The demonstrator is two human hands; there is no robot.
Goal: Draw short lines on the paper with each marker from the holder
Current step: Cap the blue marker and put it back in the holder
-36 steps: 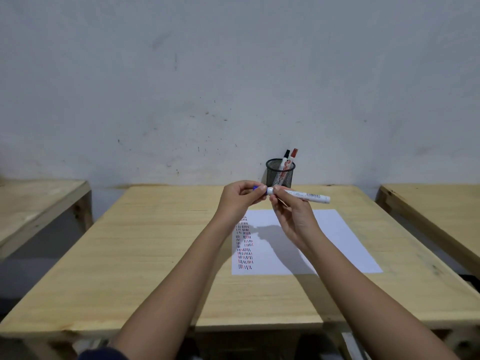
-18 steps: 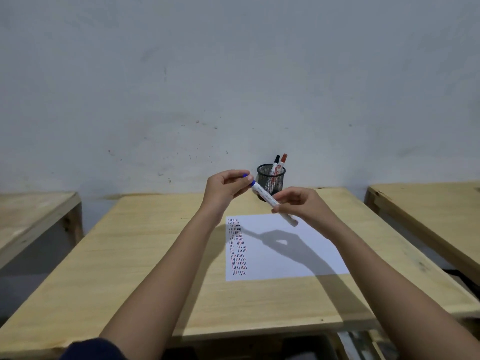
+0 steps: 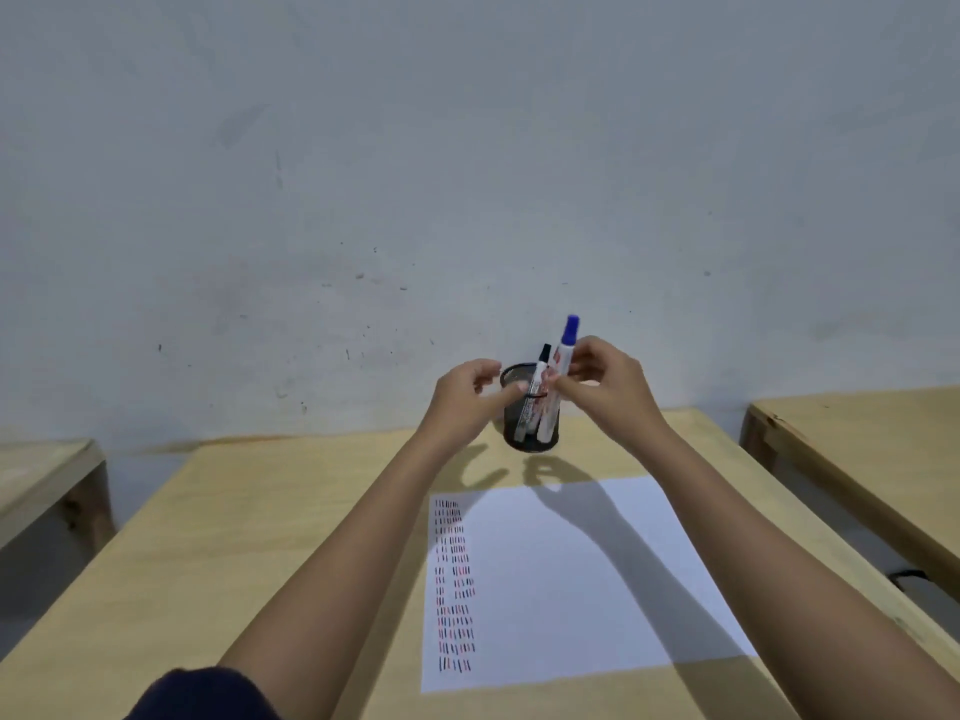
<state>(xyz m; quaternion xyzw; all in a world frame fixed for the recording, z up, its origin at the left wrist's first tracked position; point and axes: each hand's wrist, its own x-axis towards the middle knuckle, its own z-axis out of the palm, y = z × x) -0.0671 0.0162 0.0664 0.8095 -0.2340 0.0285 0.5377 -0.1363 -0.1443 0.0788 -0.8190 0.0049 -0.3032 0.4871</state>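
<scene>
My right hand (image 3: 605,389) grips a capped blue marker (image 3: 565,345) upright, its lower end inside the black mesh holder (image 3: 530,439) at the table's far edge. A black-capped marker (image 3: 537,387) leans in the holder beside it. My left hand (image 3: 467,397) hovers at the holder's left rim, fingers loosely curled, holding nothing. A white paper (image 3: 571,579) lies on the wooden table (image 3: 260,537), with rows of short red, blue and black lines along its left side.
A pale wall stands right behind the holder. Another wooden table (image 3: 872,459) sits to the right across a narrow gap, and one more (image 3: 41,480) to the left. A dark cable (image 3: 906,576) lies in the right gap.
The blue marker went from tilted over the paper, held at both ends, to upright and lowered into the holder by my right hand. My left hand let go of the cap end.
</scene>
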